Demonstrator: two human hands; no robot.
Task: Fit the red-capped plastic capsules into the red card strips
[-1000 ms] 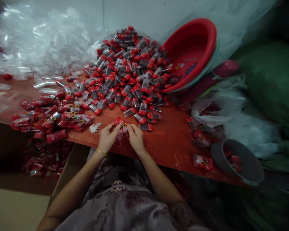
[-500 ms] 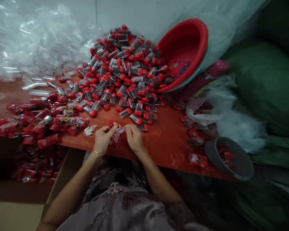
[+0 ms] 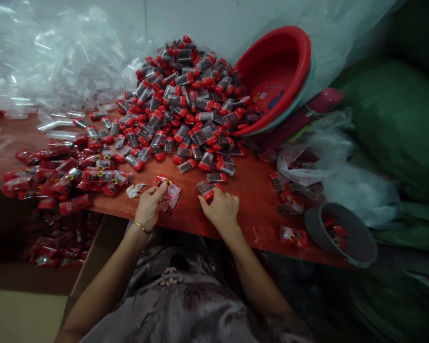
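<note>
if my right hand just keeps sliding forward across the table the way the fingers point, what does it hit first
Your right hand already has its fingertips on a red-capped container lying alone on the red table. Straight past that, the next thing looks like the front edge of the big pile of containers, though depth is hard to judge.

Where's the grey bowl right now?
The grey bowl sits at the table's near right edge, right of the right hand, below the tilted red basin.

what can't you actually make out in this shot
Head view only:
- Right hand: it covers part of the red-capped container, so the grip is hidden.
- Print on the packet in the left hand: too small, blurred.
- Grey bowl: contents dark, unclear.
- Box under the table: cut by the table edge.
</note>
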